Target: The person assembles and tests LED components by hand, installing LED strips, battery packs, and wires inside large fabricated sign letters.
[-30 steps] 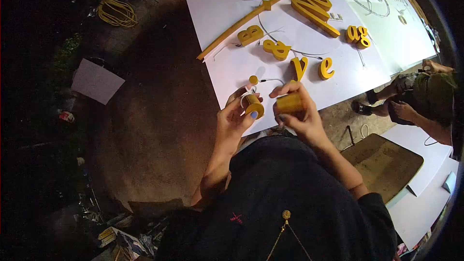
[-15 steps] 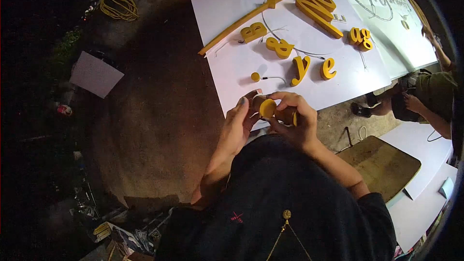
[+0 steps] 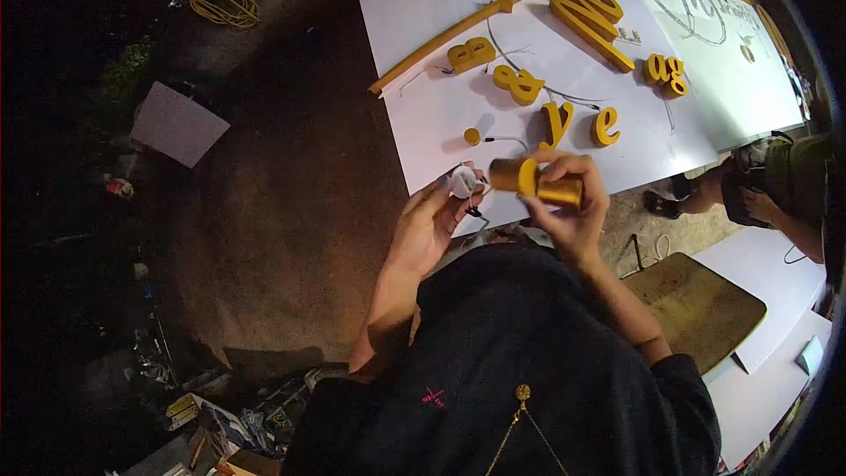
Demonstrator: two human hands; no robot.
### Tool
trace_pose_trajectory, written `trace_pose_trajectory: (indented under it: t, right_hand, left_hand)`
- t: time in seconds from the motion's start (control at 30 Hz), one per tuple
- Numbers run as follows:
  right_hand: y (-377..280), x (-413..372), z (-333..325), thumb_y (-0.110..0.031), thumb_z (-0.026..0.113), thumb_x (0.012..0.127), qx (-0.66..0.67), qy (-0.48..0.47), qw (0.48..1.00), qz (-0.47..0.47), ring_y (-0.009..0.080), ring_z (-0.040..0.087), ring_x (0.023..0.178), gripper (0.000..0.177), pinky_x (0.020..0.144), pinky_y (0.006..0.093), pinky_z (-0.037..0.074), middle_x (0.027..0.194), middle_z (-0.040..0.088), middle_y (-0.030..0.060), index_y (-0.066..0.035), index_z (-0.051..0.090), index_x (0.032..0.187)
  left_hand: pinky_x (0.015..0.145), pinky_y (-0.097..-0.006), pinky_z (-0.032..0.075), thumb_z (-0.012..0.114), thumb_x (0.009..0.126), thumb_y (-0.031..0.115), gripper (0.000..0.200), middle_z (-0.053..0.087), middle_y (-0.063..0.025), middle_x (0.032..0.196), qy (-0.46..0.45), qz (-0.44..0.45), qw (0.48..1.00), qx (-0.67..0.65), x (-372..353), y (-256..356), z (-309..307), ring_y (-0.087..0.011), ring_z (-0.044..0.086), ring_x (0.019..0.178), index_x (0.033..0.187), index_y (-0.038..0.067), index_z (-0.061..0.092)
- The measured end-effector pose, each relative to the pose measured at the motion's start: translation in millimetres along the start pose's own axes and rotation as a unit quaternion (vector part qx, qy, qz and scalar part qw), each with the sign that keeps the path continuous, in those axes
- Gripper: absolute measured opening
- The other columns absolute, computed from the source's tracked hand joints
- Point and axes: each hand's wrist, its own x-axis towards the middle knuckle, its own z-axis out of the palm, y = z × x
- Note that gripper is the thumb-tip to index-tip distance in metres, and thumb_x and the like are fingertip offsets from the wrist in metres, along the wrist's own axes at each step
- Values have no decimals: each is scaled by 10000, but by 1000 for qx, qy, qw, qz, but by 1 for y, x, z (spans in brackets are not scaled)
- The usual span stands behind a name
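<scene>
My left hand (image 3: 427, 227) is closed around a small white round piece (image 3: 463, 182) with a thin wire and a dark connector hanging below it. Just to its right, my right hand (image 3: 573, 207) grips a yellow-gold hollow sign letter (image 3: 529, 178), slightly blurred; which letter it is I cannot make out. The two pieces are apart by a small gap. Beyond my hands, on the white table, stand a yellow letter y (image 3: 555, 123), a letter e (image 3: 605, 126) and a small yellow round dot (image 3: 472, 137) with a white wire.
More yellow letters lie farther back, including an ampersand (image 3: 517, 85), a B (image 3: 471, 55) and a large M (image 3: 592, 26), beside a long yellow bar (image 3: 458, 37). Another person's hand (image 3: 765, 207) shows at right. A brown-topped chair (image 3: 696, 308) stands right of me.
My hands have moved apart. The right hand has carried the yellow letter to the right, and the white round piece now shows in the left hand. The view has shifted slightly.
</scene>
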Motion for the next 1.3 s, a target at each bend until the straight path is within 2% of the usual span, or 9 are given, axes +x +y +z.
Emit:
trace_pose_trajectory:
  t: [0.3, 0.5, 0.67, 0.77, 0.83, 1.0, 1.1, 1.17, 1.3]
  right_hand:
    - [137, -16, -27, 5, 729, 672, -185, -15, 975, 125, 181, 613, 817, 334, 720, 303, 481, 868, 620, 94, -41, 499, 910]
    - [205, -45, -26, -116, 707, 714, -304, -58, 946, 94, 356, 590, 782, 287, 668, 389, 478, 840, 601, 140, -57, 522, 927]
    - [222, -52, -35, -86, 683, 716, -306, -87, 944, 85, 353, 566, 795, 290, 661, 413, 465, 871, 567, 148, -50, 494, 933]
    - [189, -39, -37, -50, 656, 739, -295, -70, 953, 11, 310, 552, 841, 324, 693, 383, 469, 942, 519, 147, -45, 456, 994]
    - [164, -37, -35, -13, 612, 767, -131, -21, 983, 124, 232, 529, 890, 370, 762, 331, 459, 978, 471, 122, -37, 405, 1073]
    - [48, -10, -17, 80, 557, 781, 69, 16, 990, 120, 163, 506, 985, 406, 860, 290, 421, 1014, 487, 97, -16, 400, 1143]
    - [-5, 5, -11, 78, 622, 739, -64, -30, 997, -43, 175, 517, 980, 429, 854, 286, 421, 1056, 497, 110, -14, 477, 1132]
    - [-19, 6, -4, 61, 699, 668, 38, -4, 999, -5, 211, 533, 965, 474, 852, 299, 426, 1095, 539, 120, -25, 544, 1107]
    - [-29, 13, -5, 17, 763, 594, -94, -52, 981, -164, 260, 551, 977, 546, 835, 335, 444, 1093, 610, 104, -34, 558, 1097]
  left_hand:
    - [920, -327, 462, 419, 949, 163, 387, 536, -196, 1192, -43, 52, 997, -36, -4, 17, -11, -232, 569, 1026, 1221, -110, 450]
    - [950, -344, 453, 423, 944, 127, 365, 524, -207, 1211, -74, 42, 993, -77, -3, 16, -7, -252, 564, 1055, 1211, -119, 451]
    - [971, -353, 447, 429, 944, 120, 366, 509, -215, 1227, -54, 34, 993, -96, -4, 13, 8, -266, 552, 1078, 1215, -126, 438]
    - [972, -348, 448, 424, 947, 123, 375, 499, -219, 1236, -78, 30, 992, -96, -3, 13, 11, -270, 543, 1093, 1225, -128, 422]
    - [971, -344, 450, 420, 950, 124, 379, 494, -222, 1238, -88, 32, 991, -93, -2, 12, 14, -271, 539, 1100, 1231, -129, 413]
    - [975, -346, 445, 396, 954, 98, 351, 502, -213, 1226, -88, 50, 991, -91, -2, 9, 30, -273, 535, 1105, 1220, -131, 416]
    - [976, -345, 446, 398, 955, 92, 315, 503, -197, 1232, -100, 47, 992, -65, -2, 9, 38, -258, 535, 1106, 1194, -104, 458]
    - [976, -342, 445, 414, 951, 94, 298, 507, -183, 1234, -86, 41, 994, -53, -4, 4, 34, -242, 536, 1105, 1183, -81, 481]
    - [954, -326, 456, 474, 932, 101, 268, 531, -132, 1217, -103, 60, 993, 14, -11, 5, 42, -193, 533, 1098, 1166, -19, 525]
